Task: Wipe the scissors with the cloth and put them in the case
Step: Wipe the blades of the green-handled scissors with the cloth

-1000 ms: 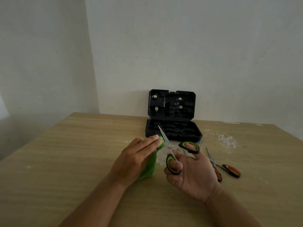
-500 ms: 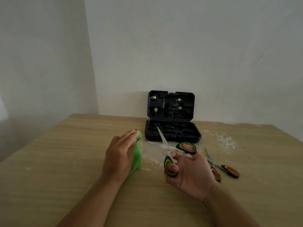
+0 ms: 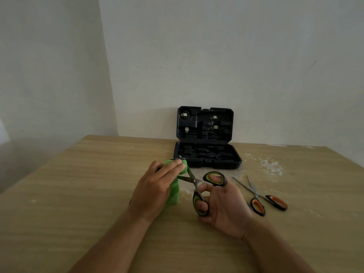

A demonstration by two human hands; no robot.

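Scissors (image 3: 197,186) with green-and-black handles sit in the right hand (image 3: 222,209), thumb and a finger threaded through the two loops, blades spread apart and pointing away toward the case (image 3: 206,154); the left hand (image 3: 155,186) grips the green cloth (image 3: 174,192), bunched around one blade, its fingers laid over the fabric near the tip. Both hands are above the wooden table (image 3: 78,194) in front of the open black case, whose lid leans upright against the wall; its moulded tray is dark and I cannot tell whether any slot suits this pair. A second pair of scissors (image 3: 260,198), orange-handled, lies on the table to the right of the right hand, blades also apart, near a patch of pale residue (image 3: 271,166).

Wiping looks to be under way, with nothing yet placed in the case. The main hazard — as I judge it — is the open blades: if the right hand squeezes the loops while the left fingers wrap the cloth-covered blade, the other edge could close on them; a thin fold of cloth would give little protection. The cloth could also snag near the pivot. Carrying the pair to the case with blades spread risks catching the tray's ridges.
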